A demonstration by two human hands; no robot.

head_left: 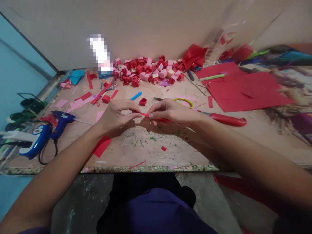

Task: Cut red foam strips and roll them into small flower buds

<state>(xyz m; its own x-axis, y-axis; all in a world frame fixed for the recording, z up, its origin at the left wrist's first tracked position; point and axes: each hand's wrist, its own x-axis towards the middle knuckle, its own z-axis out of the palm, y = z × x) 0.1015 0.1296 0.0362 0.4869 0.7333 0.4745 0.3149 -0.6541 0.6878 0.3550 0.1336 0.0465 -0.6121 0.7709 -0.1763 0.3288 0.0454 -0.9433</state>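
Between the fingertips of both hands is a narrow red strip (144,114), which looks like paper or foam. My left hand (122,113) pinches its left end, thumb against forefinger. From the other side my right hand (163,110) pinches it close by, its thumb tip almost meeting the left fingers. Just beyond the fingertips sits a small red cup-like piece (143,102). A blue stick (136,96) lies behind my left hand. Past my right hand are scissors with a yellow handle (183,102), partly covered. A red-handled tool (228,119) lies by my right forearm.
A heap of small red and pink cubes (148,70) lies along the back wall, near a lit, blurred-out screen (100,53). Red sheets (243,86) spread at the right. A blue glue gun (62,122) stands at the left. Scraps dot the wooden table (136,152).
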